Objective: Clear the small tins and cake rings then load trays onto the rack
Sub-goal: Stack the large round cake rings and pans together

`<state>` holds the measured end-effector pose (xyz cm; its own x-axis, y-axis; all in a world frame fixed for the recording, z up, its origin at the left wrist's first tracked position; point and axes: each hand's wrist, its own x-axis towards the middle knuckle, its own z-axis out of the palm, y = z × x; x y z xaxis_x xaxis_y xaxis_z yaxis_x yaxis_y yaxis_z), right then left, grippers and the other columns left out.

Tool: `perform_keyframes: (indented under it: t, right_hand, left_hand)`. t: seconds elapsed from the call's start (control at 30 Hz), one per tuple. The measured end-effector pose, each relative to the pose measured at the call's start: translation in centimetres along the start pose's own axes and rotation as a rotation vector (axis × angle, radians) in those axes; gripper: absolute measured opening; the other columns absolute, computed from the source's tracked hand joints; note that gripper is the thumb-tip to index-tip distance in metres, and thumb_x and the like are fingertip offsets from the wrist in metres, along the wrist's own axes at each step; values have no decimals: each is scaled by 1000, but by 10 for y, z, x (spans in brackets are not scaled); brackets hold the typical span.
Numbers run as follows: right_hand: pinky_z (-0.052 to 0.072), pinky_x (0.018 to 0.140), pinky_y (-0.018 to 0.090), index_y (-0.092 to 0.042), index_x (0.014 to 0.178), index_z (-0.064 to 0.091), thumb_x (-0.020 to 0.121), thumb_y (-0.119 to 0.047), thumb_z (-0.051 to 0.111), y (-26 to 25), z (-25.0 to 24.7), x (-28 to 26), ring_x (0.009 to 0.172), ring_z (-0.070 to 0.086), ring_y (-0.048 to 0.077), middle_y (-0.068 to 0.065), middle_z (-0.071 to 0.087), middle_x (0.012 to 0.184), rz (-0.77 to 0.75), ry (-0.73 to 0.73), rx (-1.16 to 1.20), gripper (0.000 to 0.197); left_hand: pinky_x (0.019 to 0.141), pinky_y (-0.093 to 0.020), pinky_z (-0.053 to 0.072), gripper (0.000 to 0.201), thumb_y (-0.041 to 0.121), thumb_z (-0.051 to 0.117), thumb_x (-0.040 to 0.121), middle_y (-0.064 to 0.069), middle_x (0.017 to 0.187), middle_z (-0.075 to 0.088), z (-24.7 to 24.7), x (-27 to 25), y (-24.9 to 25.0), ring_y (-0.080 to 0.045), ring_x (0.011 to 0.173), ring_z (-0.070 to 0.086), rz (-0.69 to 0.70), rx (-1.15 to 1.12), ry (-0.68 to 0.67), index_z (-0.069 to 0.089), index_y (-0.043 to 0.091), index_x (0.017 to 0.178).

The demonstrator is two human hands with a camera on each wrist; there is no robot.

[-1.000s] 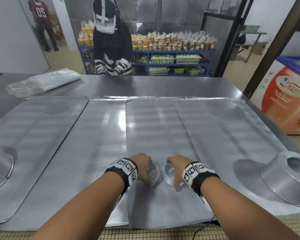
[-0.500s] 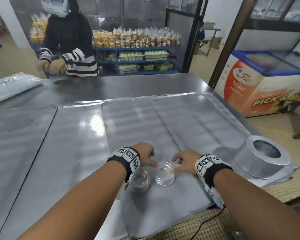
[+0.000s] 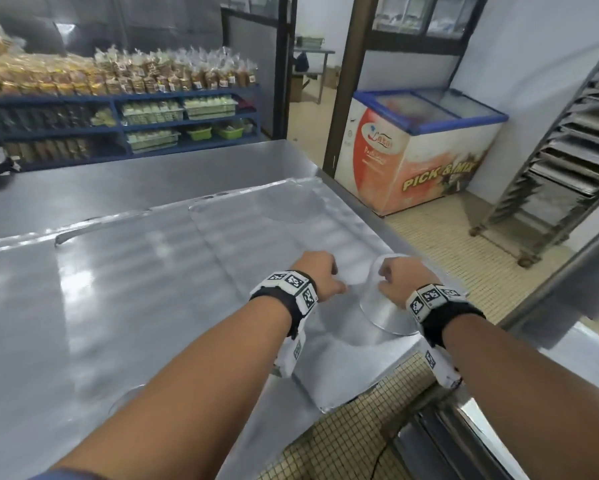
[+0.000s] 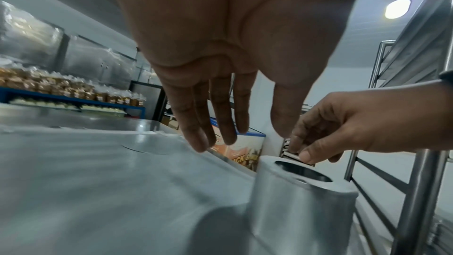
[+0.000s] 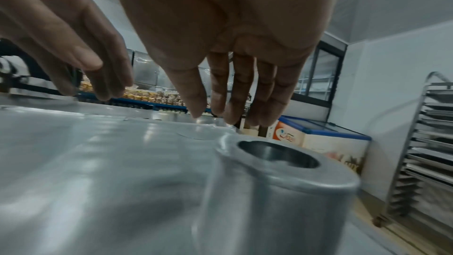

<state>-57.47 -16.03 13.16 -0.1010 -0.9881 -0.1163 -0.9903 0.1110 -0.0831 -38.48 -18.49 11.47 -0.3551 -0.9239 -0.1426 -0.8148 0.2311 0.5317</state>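
Hands over cake ring [image 3: 384, 306]: left [image 3: 320, 275] spread, right [image 3: 398, 280] pinching small tin [image 4: 293, 155]; rack [image 3: 568, 161] beyond.

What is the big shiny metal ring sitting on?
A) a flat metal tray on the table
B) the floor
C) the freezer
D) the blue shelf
A: the cake ring stands on a flat tray on the steel table, under both hands.

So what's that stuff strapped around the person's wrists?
Each bare forearm wears a black band. The left wrist band and the right wrist band carry white blocks printed with black square code patterns, and a white tab bearing another code hangs beneath each. The hands are ungloved, and a blue sleeve edge shows on the left arm.
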Motion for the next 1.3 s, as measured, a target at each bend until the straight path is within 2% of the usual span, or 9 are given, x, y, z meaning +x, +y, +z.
perform_keyframes:
  t: [0.2, 0.33, 0.43, 0.57, 0.67, 0.77, 0.97, 1.1, 1.3]
  right_hand:
    - [48, 93, 41, -14, 125, 55, 86, -30, 62, 81, 3, 36, 118, 49, 31, 11, 55, 123, 153, 29, -4, 42]
    - [52, 87, 40, -7, 126, 50, 90, -46, 56, 110, 19, 51, 108, 58, 32, 14, 57, 117, 192, -14, 101, 53]
    - [51, 69, 31, -4, 118, 53, 92, -41, 55, 118, 27, 58, 84, 63, 26, 9, 63, 95, 187, -49, 172, 45]
    - [61, 63, 36, -6, 97, 53, 87, -26, 62, 121, 28, 68, 68, 69, 26, 6, 64, 79, 203, -74, 246, 24]
    - [62, 61, 40, -7, 90, 56, 82, -20, 63, 114, 18, 70, 65, 68, 26, 8, 63, 78, 204, -58, 262, 17]
    - [61, 67, 39, -7, 100, 57, 81, -15, 63, 100, 7, 70, 74, 67, 30, 9, 62, 81, 182, -15, 265, 21]
    - [44, 80, 27, -11, 124, 51, 80, -7, 66, 64, -6, 71, 108, 60, 30, 12, 63, 112, 0, 70, 414, 47]
    - [41, 90, 27, -16, 117, 51, 73, -5, 70, 19, -4, 76, 111, 54, 22, 5, 57, 118, -236, 152, 528, 49]
    - [45, 90, 27, -38, 100, 44, 72, -1, 70, -70, -1, 60, 106, 55, 15, 1, 48, 118, -566, 98, 652, 54]
  left_hand:
    - [90, -39, 53, 54, 45, 72, 82, -12, 119, 63, 48, 63, 64, -32, 107, 62, -68, -54, 17, 59, 10, 122]
    - [81, -35, 48, 59, 45, 70, 84, -14, 122, 60, 76, 90, 82, -34, 109, 61, -158, -46, -16, 51, 8, 125]
    - [75, -31, 42, 56, 40, 69, 86, -15, 123, 59, 89, 103, 88, -35, 110, 61, -209, -37, -6, 49, 7, 127]
    - [71, -29, 42, 35, 27, 68, 86, -12, 110, 63, 89, 107, 91, -36, 101, 64, -244, -29, 28, 55, 8, 113]
    - [64, -29, 46, 26, 29, 74, 79, -2, 78, 54, 80, 104, 89, -33, 83, 63, -304, -129, 42, 53, 15, 83]
    - [67, -31, 53, 30, 28, 73, 76, -7, 93, 62, 68, 103, 78, -33, 86, 66, -401, -274, 95, 60, 11, 96]
    - [84, -52, 56, 84, 71, 57, 57, -20, 109, 69, 42, 100, 7, -45, 86, 70, -578, -763, 191, 62, 4, 107]
    - [79, -58, 58, 74, 67, 59, 49, -19, 93, 74, 13, 69, -44, -45, 76, 72, -661, -918, 273, 70, 6, 89]
    - [71, -61, 58, 81, 77, 65, 60, -21, 94, 73, -44, -16, -83, -45, 77, 72, -720, -983, 415, 70, 6, 100]
